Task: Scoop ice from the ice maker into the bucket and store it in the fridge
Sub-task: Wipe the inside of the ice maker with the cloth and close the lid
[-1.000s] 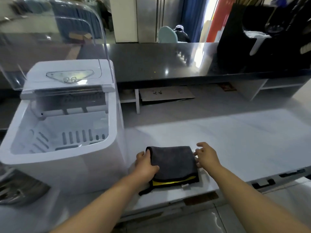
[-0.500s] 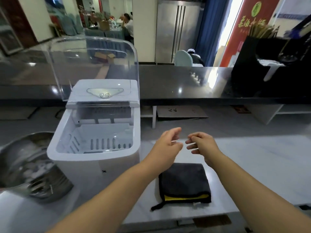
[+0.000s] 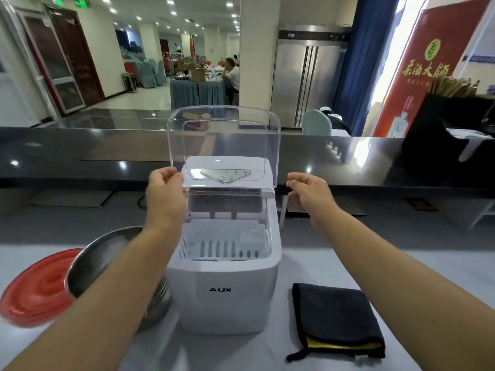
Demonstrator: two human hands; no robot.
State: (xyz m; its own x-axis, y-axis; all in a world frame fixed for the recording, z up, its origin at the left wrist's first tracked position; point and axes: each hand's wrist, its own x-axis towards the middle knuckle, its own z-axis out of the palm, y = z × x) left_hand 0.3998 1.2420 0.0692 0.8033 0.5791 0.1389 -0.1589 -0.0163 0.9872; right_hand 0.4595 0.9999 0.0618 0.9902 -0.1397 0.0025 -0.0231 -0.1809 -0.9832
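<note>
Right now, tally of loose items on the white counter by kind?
Ice maker, clear lid raised: 1
Steel bucket: 1
Red lid: 1
Dark folded cloth with a yellow edge: 1
Total: 4

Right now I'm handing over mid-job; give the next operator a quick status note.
Left hand: fingers at the left edge of the raised clear lid; grip unclear.
Right hand: open, beside the lid's right edge, apart from it.
Ice maker: open, basket looks nearly empty.
Steel bucket to its left, red lid beside it, folded cloth on the right.
Left: close lid, cover bucket, store in fridge.
</note>
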